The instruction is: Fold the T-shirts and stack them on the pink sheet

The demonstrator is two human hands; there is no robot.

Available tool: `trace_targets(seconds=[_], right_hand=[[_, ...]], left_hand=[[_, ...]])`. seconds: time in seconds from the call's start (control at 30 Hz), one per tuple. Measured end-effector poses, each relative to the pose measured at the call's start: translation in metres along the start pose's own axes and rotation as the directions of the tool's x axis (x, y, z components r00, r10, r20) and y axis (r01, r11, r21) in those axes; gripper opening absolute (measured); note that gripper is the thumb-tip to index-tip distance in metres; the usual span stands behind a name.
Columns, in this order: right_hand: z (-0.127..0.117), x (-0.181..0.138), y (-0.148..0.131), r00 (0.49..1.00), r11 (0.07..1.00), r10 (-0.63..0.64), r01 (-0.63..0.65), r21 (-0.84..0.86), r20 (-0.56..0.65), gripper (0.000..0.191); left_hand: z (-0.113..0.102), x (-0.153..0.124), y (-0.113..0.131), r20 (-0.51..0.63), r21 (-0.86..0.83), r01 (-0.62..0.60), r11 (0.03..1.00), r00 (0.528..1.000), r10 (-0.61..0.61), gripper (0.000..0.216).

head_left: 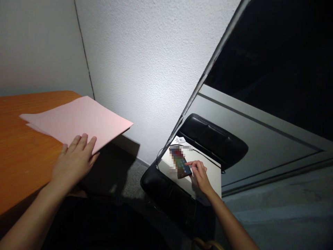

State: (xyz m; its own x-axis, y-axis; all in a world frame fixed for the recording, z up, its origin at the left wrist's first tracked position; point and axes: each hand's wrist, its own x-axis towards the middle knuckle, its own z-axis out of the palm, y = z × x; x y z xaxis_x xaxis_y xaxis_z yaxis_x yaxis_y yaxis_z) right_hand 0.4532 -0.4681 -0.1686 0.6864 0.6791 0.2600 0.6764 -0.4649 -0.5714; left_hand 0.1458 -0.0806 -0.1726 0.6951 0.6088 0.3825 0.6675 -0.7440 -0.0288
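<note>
My left hand (73,159) lies on a sheet of pink paper (85,118) with its fingers outstretched. The paper seems to be a few loose sheets, and it juts past the edge of the wooden table (18,149). Over to the right, my right hand (199,172) reaches down to a smartphone (183,166) with a lit screen. Its index finger points at the screen, seemingly touching it, while the other fingers curl. The phone lies on a white flat-topped box or surface (208,166) on a black chair. Part of the screen is pixelated.
The chair has a black padded backrest (213,139) and a black seat (166,191). A dark cable (158,158) loops beside the white surface, and a small white item (180,140) lies at its far end. A textured white wall (145,62) rises behind; a dark glass panel (281,59) is at right.
</note>
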Motion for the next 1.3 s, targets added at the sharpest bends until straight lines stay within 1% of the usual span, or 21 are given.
trace_targets(seconds=[0.07, 0.17, 0.3, 0.43, 0.5, 0.53, 0.63, 0.7, 0.77, 0.87, 0.97, 1.0, 1.13, 1.17, 1.23, 1.3], right_hand=[[0.001, 0.0, 0.0, 1.0, 1.0, -0.023, 0.023, 0.01, 0.005, 0.024], [0.001, 0.002, -0.003, 0.998, 0.999, -0.044, 0.044, 0.006, 0.047, 0.026], [0.002, 0.01, -0.012, 0.996, 0.998, -0.068, 0.067, 0.005, 0.051, 0.022], [0.007, 0.019, -0.022, 0.985, 0.995, -0.099, 0.101, -0.001, 0.138, 0.021], [0.01, 0.022, -0.023, 0.981, 0.994, -0.11, 0.113, -0.006, 0.161, 0.02], [0.011, 0.023, -0.022, 0.982, 0.993, -0.114, 0.117, -0.009, 0.151, 0.02], [0.014, 0.024, -0.016, 0.993, 0.995, -0.095, 0.097, -0.029, 0.067, 0.02], [0.014, 0.025, -0.013, 0.996, 0.997, -0.07, 0.072, -0.039, 0.046, 0.022], [0.014, 0.025, -0.013, 0.996, 0.997, -0.073, 0.075, -0.028, 0.056, 0.022], [0.016, 0.025, -0.017, 0.987, 0.992, -0.127, 0.126, 0.013, 0.102, 0.018], [0.017, 0.025, -0.02, 0.979, 0.988, -0.152, 0.15, 0.027, 0.138, 0.017], [0.016, 0.025, -0.019, 0.981, 0.988, -0.152, 0.151, 0.021, 0.117, 0.017], [0.013, 0.025, -0.012, 0.993, 0.994, -0.111, 0.111, -0.009, -0.05, 0.019], [0.012, 0.024, -0.01, 0.994, 0.996, -0.094, 0.093, -0.012, -0.064, 0.02], [0.011, 0.022, -0.009, 0.996, 0.998, -0.067, 0.066, -0.014, -0.055, 0.023], [0.01, 0.02, -0.01, 0.995, 0.998, -0.066, 0.065, -0.01, -0.07, 0.024]], left_hand=[[-0.001, 0.0, 0.0, 0.001, -0.009, 0.006, 1.0, 1.0, -0.006, 0.058], [-0.002, 0.0, 0.001, 0.004, -0.009, 0.007, 1.0, 1.0, -0.007, 0.057], [-0.002, 0.001, 0.001, -0.012, -0.003, -0.003, 1.0, 1.0, 0.003, 0.057], [-0.002, 0.0, 0.001, -0.02, 0.002, -0.009, 1.0, 1.0, 0.009, 0.056], [-0.002, -0.001, 0.0, -0.013, 0.006, -0.004, 1.0, 1.0, 0.004, 0.056], [-0.002, -0.001, 0.0, -0.009, 0.01, -0.002, 1.0, 1.0, 0.002, 0.056], [-0.003, 0.0, 0.001, -0.002, 0.022, 0.0, 1.0, 1.0, 0.0, 0.056], [-0.005, 0.0, 0.002, -0.004, 0.028, 0.003, 1.0, 1.0, -0.003, 0.056], [-0.007, 0.001, 0.003, -0.001, 0.034, 0.008, 0.999, 1.0, -0.008, 0.056], [-0.012, 0.001, 0.005, 0.0, 0.048, 0.007, 0.999, 1.0, -0.007, 0.057], [-0.014, 0.001, 0.005, -0.01, 0.061, 0.003, 0.998, 1.0, -0.003, 0.055], [-0.013, 0.001, 0.005, -0.011, 0.063, 0.002, 0.998, 1.0, -0.001, 0.054], [-0.011, 0.001, 0.004, -0.021, 0.059, 0.001, 0.998, 1.0, 0.0, 0.054], [-0.011, 0.001, 0.004, -0.025, 0.056, 0.005, 0.998, 1.0, -0.003, 0.054], [-0.011, 0.0, 0.004, -0.031, 0.053, 0.009, 0.999, 0.999, -0.008, 0.055], [-0.011, 0.0, 0.004, -0.034, 0.055, 0.007, 0.998, 0.999, -0.006, 0.055]])
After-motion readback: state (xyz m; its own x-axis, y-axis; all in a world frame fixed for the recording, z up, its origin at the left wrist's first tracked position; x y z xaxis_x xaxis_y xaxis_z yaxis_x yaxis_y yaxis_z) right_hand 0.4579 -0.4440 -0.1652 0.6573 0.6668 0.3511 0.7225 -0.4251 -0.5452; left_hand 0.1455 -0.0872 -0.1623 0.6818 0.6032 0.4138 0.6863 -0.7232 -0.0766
